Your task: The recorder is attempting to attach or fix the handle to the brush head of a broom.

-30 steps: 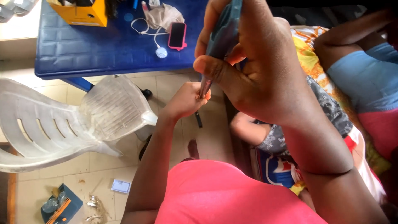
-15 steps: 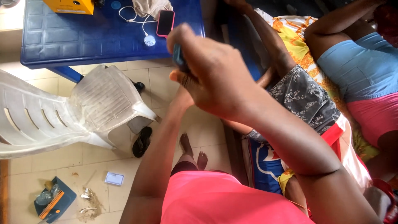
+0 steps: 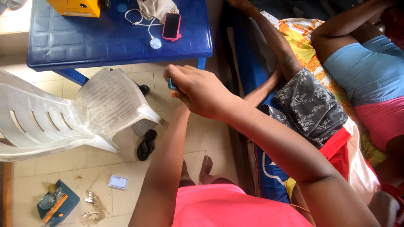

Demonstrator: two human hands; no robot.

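Tabletop (image 3: pixel 84 42): blue plastic, moulded grid, semi-gloss. Chair (image 3: pixel 63 117): white plastic, smooth, slightly translucent. Floor (image 3: pixel 54 172): pale tiles, matt. Phone (image 3: pixel 171 26): glossy glass front, pink case. Cable (image 3: pixel 141 19): white, smooth plastic. Shorts (image 3: pixel 311 105): grey patterned cloth, matt. Sandal (image 3: pixel 146 145): black, matt.

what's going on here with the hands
A person in a pink top holds both hands together in front of them, standing on a tiled floor. The right hand is closed around a small blue thing that is mostly hidden; the left hand is covered by it. Beyond stand a white plastic chair and a blue table bearing a phone.
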